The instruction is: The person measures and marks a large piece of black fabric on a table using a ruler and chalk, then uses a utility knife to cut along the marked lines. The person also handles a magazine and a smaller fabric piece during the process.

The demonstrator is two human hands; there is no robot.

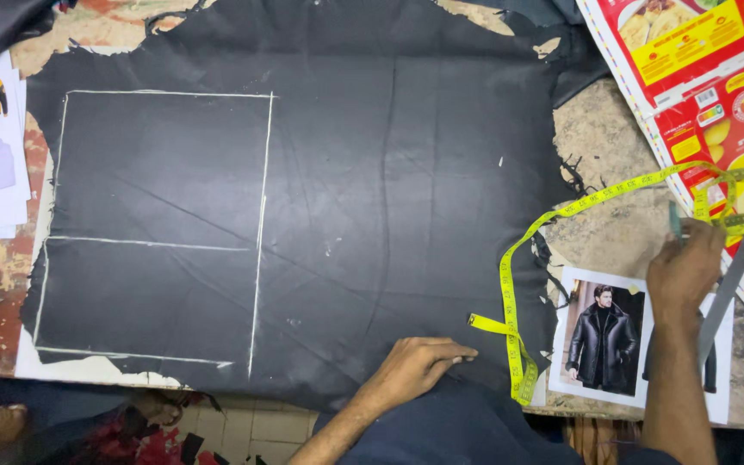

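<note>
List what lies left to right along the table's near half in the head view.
Chalk-lined rectangle on the black fabric → left hand → yellow tape measure → jacket photo print → right hand.

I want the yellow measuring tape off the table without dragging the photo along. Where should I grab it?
Pinch the tape on its bare run along the black fabric's right edge, coming from above. That stretch lies flat and free; the lower end rests beside the photo, and the upper loops sit by the right hand.

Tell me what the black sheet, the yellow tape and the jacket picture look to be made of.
Black sheet: probably leather or faux leather, matte, with ragged edges and soft creases. Yellow tape: flexible coated cloth or vinyl; it loops limply. Jacket picture: printed paper, flat, white border.
</note>
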